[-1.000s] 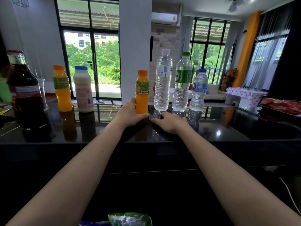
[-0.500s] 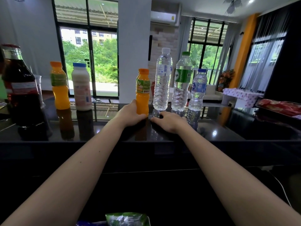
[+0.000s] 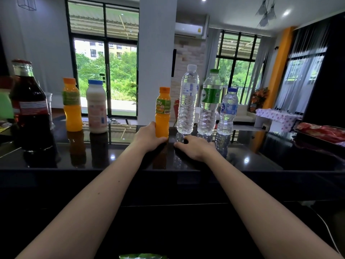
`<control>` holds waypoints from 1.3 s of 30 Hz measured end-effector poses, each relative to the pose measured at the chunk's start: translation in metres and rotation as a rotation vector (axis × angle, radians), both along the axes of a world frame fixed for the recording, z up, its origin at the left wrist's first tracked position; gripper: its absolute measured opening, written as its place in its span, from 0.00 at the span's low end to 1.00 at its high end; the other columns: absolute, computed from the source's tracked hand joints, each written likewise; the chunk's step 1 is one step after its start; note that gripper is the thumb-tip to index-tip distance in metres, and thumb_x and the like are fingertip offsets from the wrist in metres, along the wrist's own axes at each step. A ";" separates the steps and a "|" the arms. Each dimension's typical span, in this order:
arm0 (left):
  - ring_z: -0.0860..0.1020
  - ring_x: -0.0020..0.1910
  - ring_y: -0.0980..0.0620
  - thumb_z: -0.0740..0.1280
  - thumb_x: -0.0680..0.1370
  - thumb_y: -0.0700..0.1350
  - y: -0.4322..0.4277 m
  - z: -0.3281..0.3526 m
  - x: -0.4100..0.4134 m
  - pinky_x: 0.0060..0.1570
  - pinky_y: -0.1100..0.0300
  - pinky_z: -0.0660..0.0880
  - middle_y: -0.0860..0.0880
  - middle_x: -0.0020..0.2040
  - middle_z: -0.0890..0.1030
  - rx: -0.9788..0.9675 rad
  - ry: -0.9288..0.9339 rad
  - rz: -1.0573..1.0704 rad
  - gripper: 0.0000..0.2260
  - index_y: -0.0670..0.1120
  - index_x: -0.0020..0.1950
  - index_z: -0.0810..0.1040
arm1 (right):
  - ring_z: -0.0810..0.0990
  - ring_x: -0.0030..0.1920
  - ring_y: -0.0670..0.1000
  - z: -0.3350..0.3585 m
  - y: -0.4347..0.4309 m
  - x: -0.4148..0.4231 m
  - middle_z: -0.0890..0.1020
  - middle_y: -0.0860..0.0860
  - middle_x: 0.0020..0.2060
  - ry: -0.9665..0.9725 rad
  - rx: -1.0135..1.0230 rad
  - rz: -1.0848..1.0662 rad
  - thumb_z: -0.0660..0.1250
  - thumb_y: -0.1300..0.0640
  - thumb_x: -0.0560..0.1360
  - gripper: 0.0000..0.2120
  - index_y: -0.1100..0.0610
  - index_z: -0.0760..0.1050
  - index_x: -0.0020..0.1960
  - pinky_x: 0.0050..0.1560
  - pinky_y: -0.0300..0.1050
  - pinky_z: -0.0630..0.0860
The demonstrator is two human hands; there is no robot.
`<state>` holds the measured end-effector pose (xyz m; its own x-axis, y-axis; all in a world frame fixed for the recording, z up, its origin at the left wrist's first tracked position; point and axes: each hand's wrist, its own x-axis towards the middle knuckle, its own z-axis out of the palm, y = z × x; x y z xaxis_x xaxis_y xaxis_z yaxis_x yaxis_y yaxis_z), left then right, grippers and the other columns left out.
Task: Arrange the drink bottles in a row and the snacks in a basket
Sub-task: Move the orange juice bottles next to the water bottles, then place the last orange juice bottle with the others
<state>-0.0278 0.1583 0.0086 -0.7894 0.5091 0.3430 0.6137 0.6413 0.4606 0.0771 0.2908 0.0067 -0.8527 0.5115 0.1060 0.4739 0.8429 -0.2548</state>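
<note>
On the glossy black counter (image 3: 252, 159) my left hand (image 3: 148, 138) grips the base of a small orange juice bottle (image 3: 162, 111), which stands upright. Right of it stand three clear water bottles in a line: a tall white-capped one (image 3: 187, 101), a green-capped one (image 3: 210, 103) and a short blue-capped one (image 3: 226, 113). My right hand (image 3: 196, 148) rests on the counter in front of them, fingers curled, holding nothing. Farther left stand a second orange juice bottle (image 3: 71, 107), a white milk bottle (image 3: 96, 109) and a big dark cola bottle (image 3: 29, 109).
Red snack packets lie in a dark tray (image 3: 323, 132) at the counter's right end. A green snack bag (image 3: 143, 256) peeks in at the bottom edge. A white pillar (image 3: 156, 58) rises behind the counter, with windows on both sides.
The view has tilted upward, so everything sits lower in frame. My left hand stays on the orange juice bottle and my right hand stays on the counter.
</note>
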 end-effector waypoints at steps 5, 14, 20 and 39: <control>0.74 0.64 0.43 0.67 0.76 0.55 0.001 0.000 0.000 0.59 0.52 0.71 0.43 0.66 0.74 -0.028 -0.022 -0.052 0.28 0.43 0.70 0.64 | 0.67 0.71 0.58 0.000 0.000 0.001 0.70 0.54 0.71 0.000 0.003 -0.002 0.52 0.30 0.74 0.36 0.51 0.64 0.73 0.70 0.61 0.55; 0.76 0.58 0.44 0.64 0.78 0.52 0.002 -0.003 -0.006 0.56 0.51 0.72 0.43 0.62 0.76 -0.046 -0.050 -0.059 0.22 0.43 0.68 0.65 | 0.65 0.71 0.58 0.000 0.002 0.001 0.69 0.54 0.71 0.010 0.001 0.003 0.52 0.30 0.74 0.36 0.50 0.63 0.74 0.71 0.61 0.55; 0.76 0.60 0.43 0.61 0.79 0.47 -0.002 0.000 0.011 0.58 0.51 0.72 0.42 0.62 0.77 -0.019 0.009 -0.009 0.19 0.43 0.68 0.66 | 0.67 0.70 0.57 -0.002 0.005 0.001 0.70 0.53 0.71 0.015 0.004 0.004 0.51 0.29 0.74 0.36 0.49 0.62 0.74 0.70 0.60 0.56; 0.76 0.37 0.47 0.61 0.77 0.40 -0.281 -0.015 0.024 0.29 0.60 0.69 0.48 0.38 0.76 0.410 0.524 0.515 0.04 0.43 0.47 0.75 | 0.74 0.32 0.53 0.021 -0.110 -0.005 0.73 0.50 0.28 0.441 0.294 0.141 0.57 0.49 0.78 0.20 0.56 0.75 0.32 0.30 0.39 0.69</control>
<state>-0.0038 -0.1227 -0.0061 -0.5758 -0.1160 0.8093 0.4897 0.7437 0.4551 0.0722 0.1805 0.0273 -0.7531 0.2908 0.5902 0.2531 0.9560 -0.1482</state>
